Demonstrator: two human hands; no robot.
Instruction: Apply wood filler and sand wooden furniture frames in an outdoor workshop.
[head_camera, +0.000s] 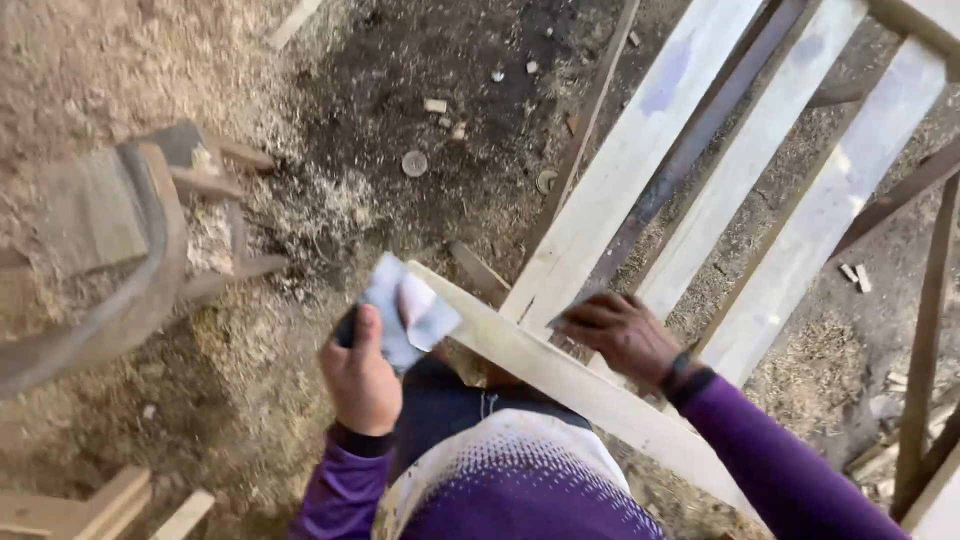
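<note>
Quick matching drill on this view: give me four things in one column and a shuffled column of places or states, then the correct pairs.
Things:
1. left hand
2. right hand
3. round metal disc
4. wooden slat frame

Places or states:
A. lying flat on the dark sawdust ground
B. pressed on the pale wooden rail
C. gripping a folded sheet of sandpaper
D. pale boards slanting toward the upper right

Pairs: 1-C, 2-B, 3-A, 4-D
</note>
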